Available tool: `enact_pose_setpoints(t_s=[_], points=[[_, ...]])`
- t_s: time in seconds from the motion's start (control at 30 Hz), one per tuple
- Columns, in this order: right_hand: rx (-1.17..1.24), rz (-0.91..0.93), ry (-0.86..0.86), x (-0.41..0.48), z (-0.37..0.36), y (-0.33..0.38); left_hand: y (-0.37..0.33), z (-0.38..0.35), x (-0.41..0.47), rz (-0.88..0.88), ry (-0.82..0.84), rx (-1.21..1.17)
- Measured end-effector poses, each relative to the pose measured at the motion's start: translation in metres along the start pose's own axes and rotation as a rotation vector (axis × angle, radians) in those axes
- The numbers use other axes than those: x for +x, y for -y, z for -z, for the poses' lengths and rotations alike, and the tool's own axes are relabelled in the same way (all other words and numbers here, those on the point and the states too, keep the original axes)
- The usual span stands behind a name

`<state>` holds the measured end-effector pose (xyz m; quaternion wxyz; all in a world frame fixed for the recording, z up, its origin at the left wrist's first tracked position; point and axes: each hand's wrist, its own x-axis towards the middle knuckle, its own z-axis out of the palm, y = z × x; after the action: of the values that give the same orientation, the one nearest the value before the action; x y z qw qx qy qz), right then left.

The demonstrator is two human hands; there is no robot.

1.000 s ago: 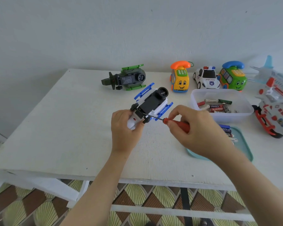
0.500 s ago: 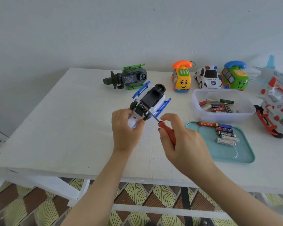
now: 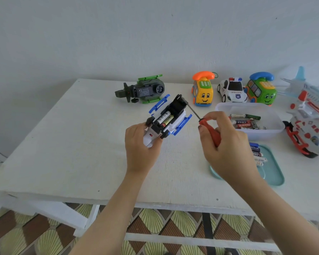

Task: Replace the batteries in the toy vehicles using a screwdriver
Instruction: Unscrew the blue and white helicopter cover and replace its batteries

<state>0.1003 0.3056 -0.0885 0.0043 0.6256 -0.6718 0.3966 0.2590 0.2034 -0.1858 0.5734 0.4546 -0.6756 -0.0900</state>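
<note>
Head: white table (image 3: pixel 72 153) (toys (image 3: pixel 203 92) at back), pale wall (image 3: pixel 155 34), perhaps tiled floor (image 3: pixel 155 223).

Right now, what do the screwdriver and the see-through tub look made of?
Screwdriver: red handle looks like smooth plastic, possibly rubbery; the thin dark shaft looks like metal. Tub: probably plastic, frosted and translucent, since the batteries show through its wall.
</note>
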Motion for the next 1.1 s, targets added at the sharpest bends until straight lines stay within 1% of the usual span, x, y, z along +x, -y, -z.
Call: enact_pose_setpoints(t_s=[0.27,0.4,0.57,0.73,0.9,1.03,1.1], points=[[0.050,-0.109,-0.027,0.012,0.001,-0.017,0.001,0.001,0.000,-0.062,0.036,0.000],[0.061,-0.150,-0.003,0.011,-0.002,-0.022,0.001,0.001,0.000,-0.070,0.051,-0.001],[0.145,-0.190,-0.038,0.005,-0.001,-0.026,-0.001,0.002,0.000,-0.067,0.048,-0.023],[0.207,-0.167,-0.144,-0.005,0.003,-0.033,-0.009,0.006,-0.002,-0.126,0.081,-0.054],[0.241,-0.050,-0.173,-0.019,0.013,-0.042,-0.005,0.002,-0.006,-0.183,0.165,0.021],[0.224,-0.009,-0.149,-0.020,0.019,-0.051,-0.007,0.000,-0.007,-0.252,0.192,0.047],[0.226,-0.023,-0.100,-0.017,0.020,-0.056,-0.008,0.000,-0.004,-0.267,0.190,0.054]])
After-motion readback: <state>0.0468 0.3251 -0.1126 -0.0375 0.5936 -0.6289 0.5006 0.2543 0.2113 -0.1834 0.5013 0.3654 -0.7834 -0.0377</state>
